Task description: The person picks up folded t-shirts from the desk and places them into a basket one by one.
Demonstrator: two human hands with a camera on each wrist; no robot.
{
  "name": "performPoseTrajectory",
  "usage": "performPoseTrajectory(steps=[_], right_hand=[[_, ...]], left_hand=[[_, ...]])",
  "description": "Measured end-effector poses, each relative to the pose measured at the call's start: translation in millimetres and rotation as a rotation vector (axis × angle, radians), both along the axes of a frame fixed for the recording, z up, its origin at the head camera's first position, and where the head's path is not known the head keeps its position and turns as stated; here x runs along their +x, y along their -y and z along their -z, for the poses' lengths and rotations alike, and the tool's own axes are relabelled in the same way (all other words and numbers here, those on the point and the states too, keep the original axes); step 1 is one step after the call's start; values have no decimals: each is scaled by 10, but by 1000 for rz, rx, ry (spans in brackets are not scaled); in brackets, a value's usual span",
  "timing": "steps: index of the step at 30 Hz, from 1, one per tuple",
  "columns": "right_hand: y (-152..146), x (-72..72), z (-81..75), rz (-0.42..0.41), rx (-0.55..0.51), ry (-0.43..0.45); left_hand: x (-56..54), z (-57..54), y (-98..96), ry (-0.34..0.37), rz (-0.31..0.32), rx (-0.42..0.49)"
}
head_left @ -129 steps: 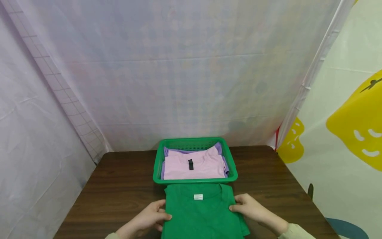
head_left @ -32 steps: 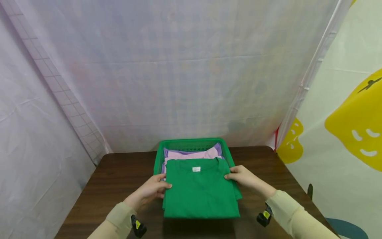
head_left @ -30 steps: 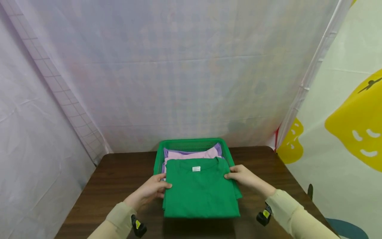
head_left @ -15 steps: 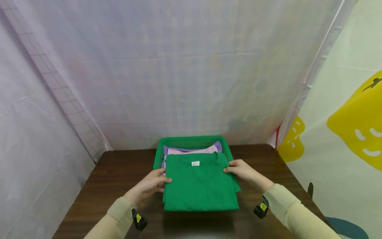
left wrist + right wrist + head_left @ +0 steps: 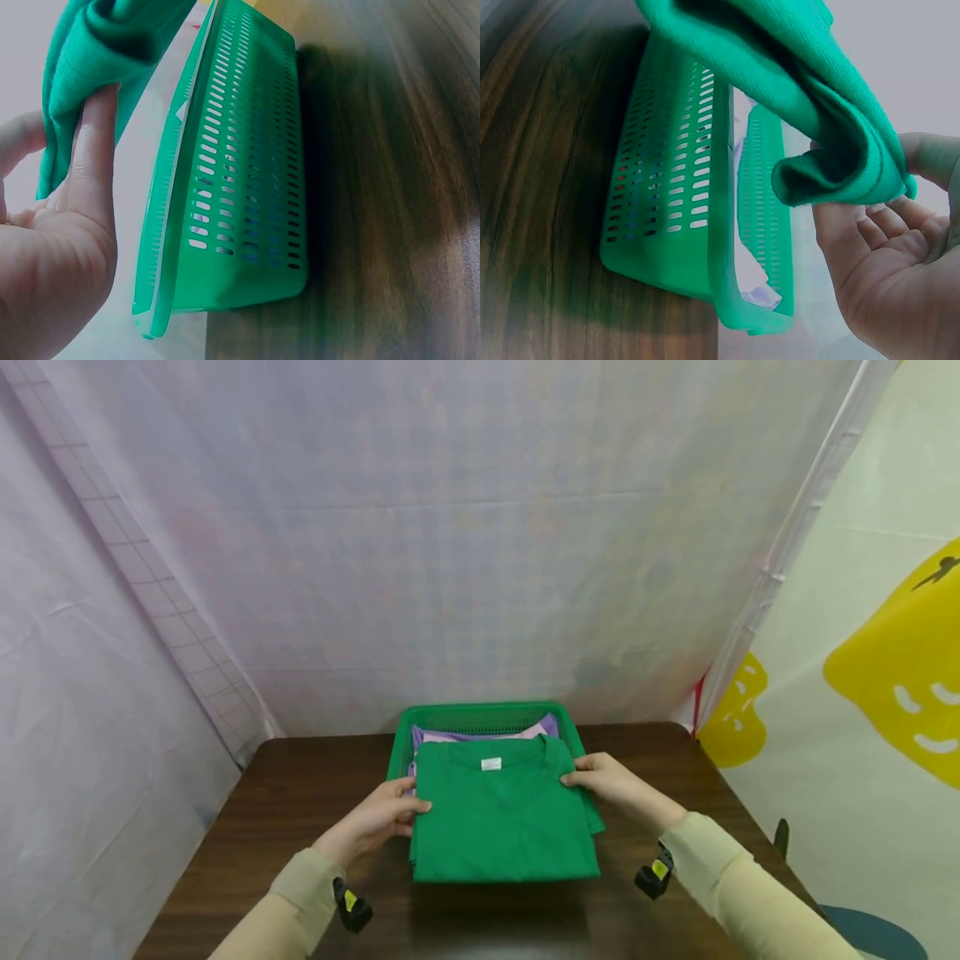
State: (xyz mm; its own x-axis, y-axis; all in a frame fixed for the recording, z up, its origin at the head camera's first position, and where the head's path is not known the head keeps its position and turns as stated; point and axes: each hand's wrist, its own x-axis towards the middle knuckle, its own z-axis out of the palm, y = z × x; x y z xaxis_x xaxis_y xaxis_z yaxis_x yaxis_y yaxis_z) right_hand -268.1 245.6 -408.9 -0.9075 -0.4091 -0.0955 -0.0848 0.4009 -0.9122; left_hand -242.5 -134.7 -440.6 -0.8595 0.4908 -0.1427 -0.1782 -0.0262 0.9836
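A folded green T-shirt (image 5: 502,818) with a white neck label is held level in the head view, over the front part of a green plastic basket (image 5: 480,706). My left hand (image 5: 375,818) pinches its left edge, thumb on top and fingers beneath. On the other side my right hand (image 5: 615,783) grips the right edge the same way. Both wrist views show the shirt's folded side raised above the basket rim, apart from it. Inside the basket, pink (image 5: 442,737) and purple (image 5: 552,725) folded garments show behind the shirt; most of them is hidden.
The basket stands on a dark brown wooden table (image 5: 315,793) near its back edge. Behind the table hangs a pale curtain (image 5: 450,568). A black wrist camera (image 5: 352,906) hangs under the left sleeve. A blue rounded thing (image 5: 873,931) lies beyond the table at lower right.
Both hands have carried the green T-shirt forward from the table in front of the basket to over it, covering most of the pink garment. Over the last second it moved slightly farther forward.
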Motion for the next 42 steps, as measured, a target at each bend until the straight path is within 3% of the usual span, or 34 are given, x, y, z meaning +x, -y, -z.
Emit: performPoseTrajectory(steps=[14,25,42], right_hand=[[-6,-61,-15,8,-16,29],[19,-148,-98,31,-29,48],[25,-334,-211,12,-23,38]], left_hand=[[-56,-64,-7,0,-2,-19],[-166,-164,-3,13,-11,-7],[-300,-293,6,20,-38,-58]])
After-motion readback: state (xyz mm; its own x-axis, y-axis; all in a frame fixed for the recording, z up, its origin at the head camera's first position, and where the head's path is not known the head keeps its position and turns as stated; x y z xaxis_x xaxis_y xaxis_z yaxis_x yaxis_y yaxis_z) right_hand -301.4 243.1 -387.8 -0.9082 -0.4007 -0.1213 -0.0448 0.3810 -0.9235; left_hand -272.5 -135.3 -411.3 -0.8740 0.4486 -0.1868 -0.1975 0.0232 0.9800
